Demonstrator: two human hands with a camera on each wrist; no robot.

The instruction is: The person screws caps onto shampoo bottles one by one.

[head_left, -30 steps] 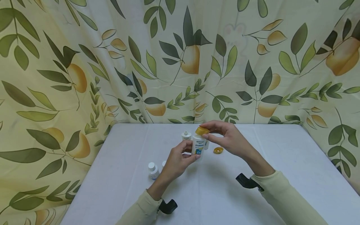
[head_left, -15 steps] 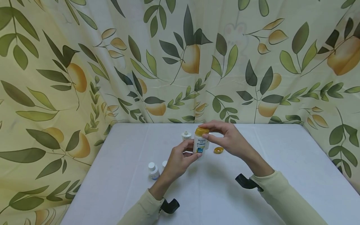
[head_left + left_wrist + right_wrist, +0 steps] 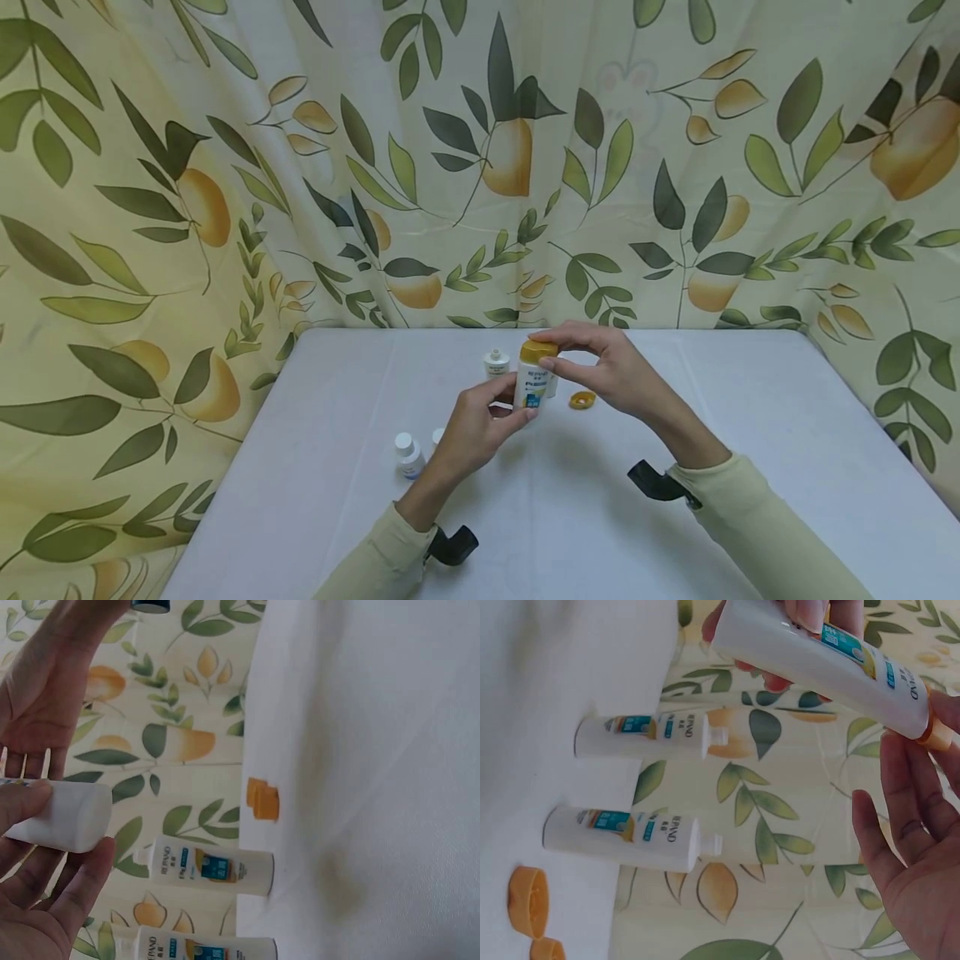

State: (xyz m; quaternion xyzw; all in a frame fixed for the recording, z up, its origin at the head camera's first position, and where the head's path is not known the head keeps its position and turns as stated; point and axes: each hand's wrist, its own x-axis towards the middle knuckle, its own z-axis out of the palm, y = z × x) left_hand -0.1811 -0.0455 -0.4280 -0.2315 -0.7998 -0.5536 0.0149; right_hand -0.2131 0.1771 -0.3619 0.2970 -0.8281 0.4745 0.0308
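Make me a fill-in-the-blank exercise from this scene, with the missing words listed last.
1. The left hand grips the raised bottle, whose body is coloured ____.
2. The right hand grips the orange cap at the ____ of this bottle.
3. In the right wrist view, ____ uncapped bottles stand on the table.
4. In the head view, the loose cap lies to the ____ of the raised bottle.
Missing words: white; top; two; right.

Printed curtain (image 3: 517, 225) hung beyond the far edge of the table (image 3: 570, 542) — white-capped bottle (image 3: 408, 457) stood toward its left edge.
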